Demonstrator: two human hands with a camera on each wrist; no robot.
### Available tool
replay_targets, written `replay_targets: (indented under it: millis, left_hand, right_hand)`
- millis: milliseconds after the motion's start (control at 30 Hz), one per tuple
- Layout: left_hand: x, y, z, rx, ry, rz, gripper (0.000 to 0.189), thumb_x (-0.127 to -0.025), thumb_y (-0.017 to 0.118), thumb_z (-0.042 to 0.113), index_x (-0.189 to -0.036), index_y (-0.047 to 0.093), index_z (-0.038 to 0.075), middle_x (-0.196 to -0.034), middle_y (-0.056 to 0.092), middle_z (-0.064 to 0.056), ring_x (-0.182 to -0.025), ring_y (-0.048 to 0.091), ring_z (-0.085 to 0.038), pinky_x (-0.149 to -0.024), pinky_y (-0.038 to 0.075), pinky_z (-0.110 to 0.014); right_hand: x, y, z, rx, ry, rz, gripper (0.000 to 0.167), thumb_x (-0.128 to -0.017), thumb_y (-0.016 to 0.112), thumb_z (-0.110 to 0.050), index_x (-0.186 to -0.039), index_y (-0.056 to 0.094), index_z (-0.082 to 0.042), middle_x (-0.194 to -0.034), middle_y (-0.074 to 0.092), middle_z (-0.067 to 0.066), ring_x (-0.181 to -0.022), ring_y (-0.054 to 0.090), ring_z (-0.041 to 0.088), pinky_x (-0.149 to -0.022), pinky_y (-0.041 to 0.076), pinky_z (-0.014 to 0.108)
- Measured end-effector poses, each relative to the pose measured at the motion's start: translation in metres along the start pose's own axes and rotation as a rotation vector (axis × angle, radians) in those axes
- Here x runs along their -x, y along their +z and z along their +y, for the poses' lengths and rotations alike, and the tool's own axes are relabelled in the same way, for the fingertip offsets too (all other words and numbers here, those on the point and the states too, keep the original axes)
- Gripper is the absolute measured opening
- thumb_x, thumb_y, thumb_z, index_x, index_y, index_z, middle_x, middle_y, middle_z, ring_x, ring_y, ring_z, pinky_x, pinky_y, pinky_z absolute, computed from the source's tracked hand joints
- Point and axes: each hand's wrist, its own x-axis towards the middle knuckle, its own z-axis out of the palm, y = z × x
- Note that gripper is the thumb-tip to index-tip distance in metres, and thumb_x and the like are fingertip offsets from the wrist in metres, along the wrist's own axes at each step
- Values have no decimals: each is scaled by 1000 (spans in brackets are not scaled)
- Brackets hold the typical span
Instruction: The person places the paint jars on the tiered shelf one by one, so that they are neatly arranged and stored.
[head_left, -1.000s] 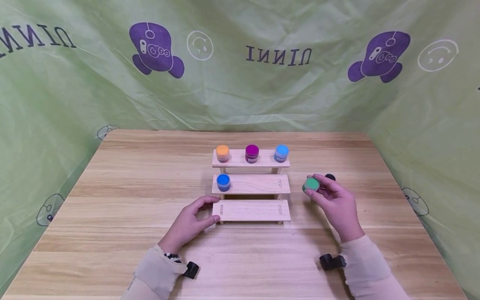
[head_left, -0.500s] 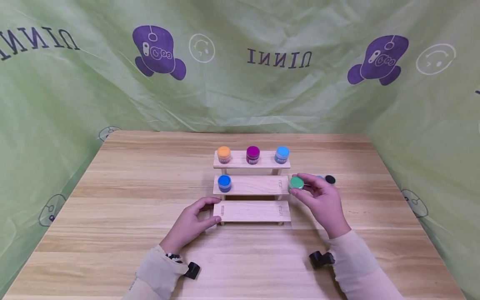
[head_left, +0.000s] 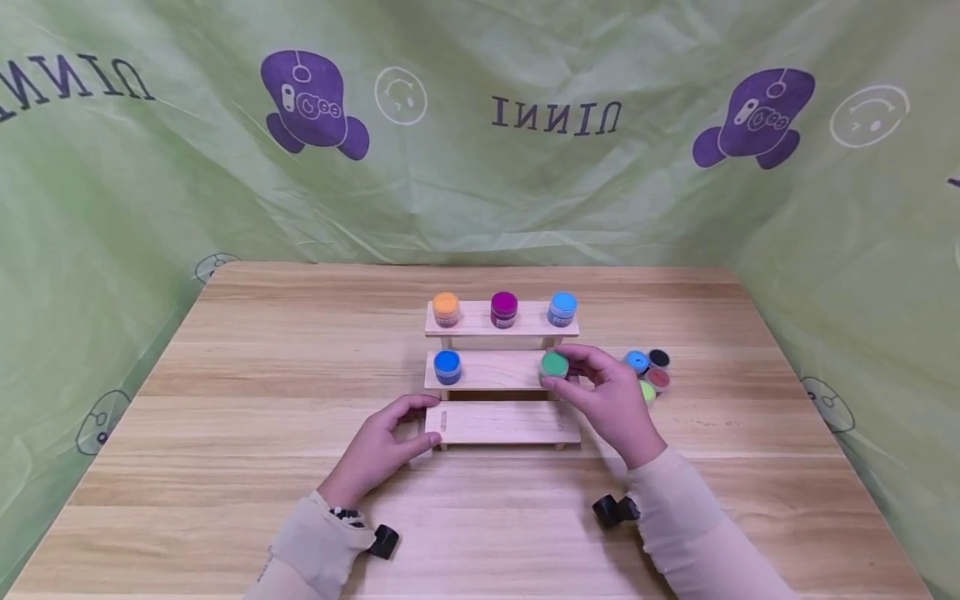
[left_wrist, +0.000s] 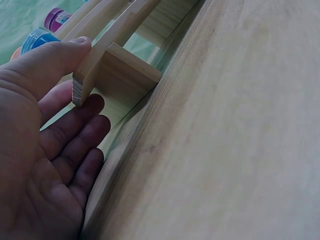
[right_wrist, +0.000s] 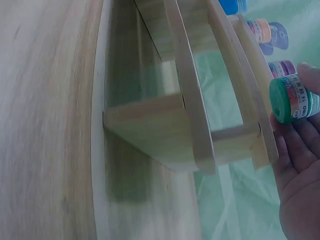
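My right hand [head_left: 609, 402] pinches a green paint jar [head_left: 554, 365] between thumb and fingers, at the right end of the middle tier of a three-tier wooden stand [head_left: 504, 422]. In the right wrist view the labelled green jar [right_wrist: 294, 99] is close over that tier's edge. My left hand [head_left: 385, 440] holds the left end of the lowest tier, thumb at the front edge; the left wrist view shows the thumb and fingers around the board end [left_wrist: 84, 82]. A dark blue jar [head_left: 447, 367] stands at the middle tier's left end.
On the top tier stand an orange jar [head_left: 446, 310], a purple jar [head_left: 504, 310] and a light blue jar [head_left: 562, 310]. Right of the stand, several jars cluster on the table, among them a black one [head_left: 659, 358] and a red one [head_left: 657, 379]. A green curtain hangs behind.
My right hand has carried the green jar leftward from beside the stand to over the middle tier, uncovering the jars at the right. The left hand has stayed on the lowest tier.
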Motion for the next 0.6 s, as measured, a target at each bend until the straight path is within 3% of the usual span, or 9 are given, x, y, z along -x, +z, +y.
replay_targets:
  millis: [100,300,600]
  left_hand:
    - [0,0,-1,1,-3,0,46,-85,83,28,-127,65,22,-129,64,9,-120,58,-14,-108,43,-42]
    - [0,0,-2,-2,-1,3,47,-84,83,30,-127,65,23,-129,64,9,-121,57,-15,-109,42,-43]
    - [0,0,-2,2,-2,5,48,-83,84,30,-127,65,24,-128,64,9,-120,58,-13,-108,43,-42]
  right_hand:
    - [-2,6,-3,30,13,-13,40,-82,84,-11,-118,70,-7,-116,71,6,-101,67,13,-89,56,29]
    - [-6,15,-10,-11,45,-49,40,-82,83,-7,-119,69,-3,-115,71,12,-105,69,23,-89,56,28]
    - [-12,26,-18,8,86,-69,42,-81,84,-5,-120,68,-3,-115,69,12,-106,69,23,-87,56,24]
